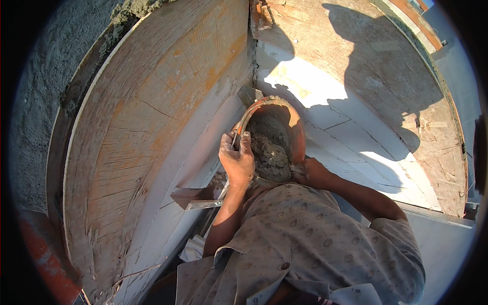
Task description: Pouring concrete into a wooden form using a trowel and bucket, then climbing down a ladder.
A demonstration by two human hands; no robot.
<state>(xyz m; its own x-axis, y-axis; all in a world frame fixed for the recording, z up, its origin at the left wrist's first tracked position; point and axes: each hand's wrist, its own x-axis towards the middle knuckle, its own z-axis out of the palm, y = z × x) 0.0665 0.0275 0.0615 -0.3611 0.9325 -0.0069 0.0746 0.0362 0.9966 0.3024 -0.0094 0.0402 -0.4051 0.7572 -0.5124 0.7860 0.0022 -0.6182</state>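
A round orange pan heaped with wet grey mortar is held close in front of my torso, tilted so the mortar shows. My left hand is closed on the rim at the left, its thumb over the edge. At the lower right of the rim my right hand grips the pan, its fingers partly hidden beneath and behind it. A thin pale bar runs beside my left hand; whether the hand touches it I cannot tell.
Weathered wooden boards rise on the left, and another worn board stands on the right with shadows across it. White tiled surfaces lie below them. A metal frame piece juts out near my left forearm. Rough mortar tops the left edge.
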